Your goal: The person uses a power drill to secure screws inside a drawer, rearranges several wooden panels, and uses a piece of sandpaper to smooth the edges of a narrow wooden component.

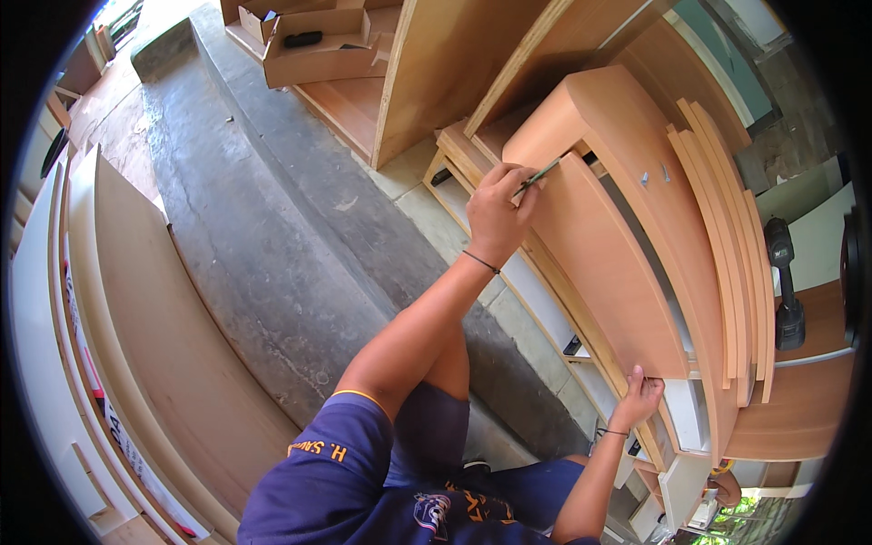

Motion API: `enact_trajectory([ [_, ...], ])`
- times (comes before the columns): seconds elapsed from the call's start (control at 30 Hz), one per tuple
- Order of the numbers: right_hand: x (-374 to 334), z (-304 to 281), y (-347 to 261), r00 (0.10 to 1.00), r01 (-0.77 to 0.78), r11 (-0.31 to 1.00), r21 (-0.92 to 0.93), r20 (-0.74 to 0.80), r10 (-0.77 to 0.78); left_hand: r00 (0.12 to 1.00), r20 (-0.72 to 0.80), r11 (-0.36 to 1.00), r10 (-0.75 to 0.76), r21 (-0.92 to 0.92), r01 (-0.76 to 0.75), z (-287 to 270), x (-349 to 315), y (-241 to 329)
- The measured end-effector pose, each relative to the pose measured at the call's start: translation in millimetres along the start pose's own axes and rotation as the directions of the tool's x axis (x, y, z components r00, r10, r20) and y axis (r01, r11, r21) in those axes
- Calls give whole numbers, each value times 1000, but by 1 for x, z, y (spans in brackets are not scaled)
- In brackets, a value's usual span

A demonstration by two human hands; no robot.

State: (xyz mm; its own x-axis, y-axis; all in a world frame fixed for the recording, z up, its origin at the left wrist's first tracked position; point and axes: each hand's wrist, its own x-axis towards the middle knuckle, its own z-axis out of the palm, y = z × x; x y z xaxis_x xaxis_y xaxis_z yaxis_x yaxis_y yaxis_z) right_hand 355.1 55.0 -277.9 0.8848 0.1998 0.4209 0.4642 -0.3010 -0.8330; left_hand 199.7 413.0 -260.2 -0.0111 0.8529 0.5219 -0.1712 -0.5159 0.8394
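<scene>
My left hand [501,211] is closed around a thin dark green pencil [538,176]. The pencil's far end meets the top corner of a long wood-coloured panel [604,263]. This panel lies along a larger cabinet frame [668,227] of the same colour, with a dark gap between them. At the panel's near end, my right hand [638,400] has its fingers bent against the edge and grips it there. Part of the right hand's grip is hidden by its own fingers.
Several narrow wood strips [718,245] lie right of the frame, beside a black cordless drill [783,282]. An open cardboard box [318,50] rests on a cabinet at the top. Large boards [173,309] lean at left, by a grey concrete ledge [245,218].
</scene>
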Motion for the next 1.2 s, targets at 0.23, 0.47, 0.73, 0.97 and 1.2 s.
enact_trajectory([
  [0.23,3,-7,1,996,-82,996,-28,36,83,982,2,957,-187,-224,182,7,-1,-12],
  [0.47,-2,-1,-19,993,-113,992,-49,27,114,985,15,951,-174,-258,172,9,0,-22],
  [0.73,1,0,-19,992,-123,988,-88,2,123,984,-12,955,-178,-243,170,4,-2,-27],
  [0.97,-2,2,-21,996,-76,996,-52,37,78,979,-7,943,-205,-270,196,3,-2,-29],
  [1.2,-1,6,-33,992,-102,995,-7,78,102,983,-8,956,-183,-233,176,6,0,-34],
])
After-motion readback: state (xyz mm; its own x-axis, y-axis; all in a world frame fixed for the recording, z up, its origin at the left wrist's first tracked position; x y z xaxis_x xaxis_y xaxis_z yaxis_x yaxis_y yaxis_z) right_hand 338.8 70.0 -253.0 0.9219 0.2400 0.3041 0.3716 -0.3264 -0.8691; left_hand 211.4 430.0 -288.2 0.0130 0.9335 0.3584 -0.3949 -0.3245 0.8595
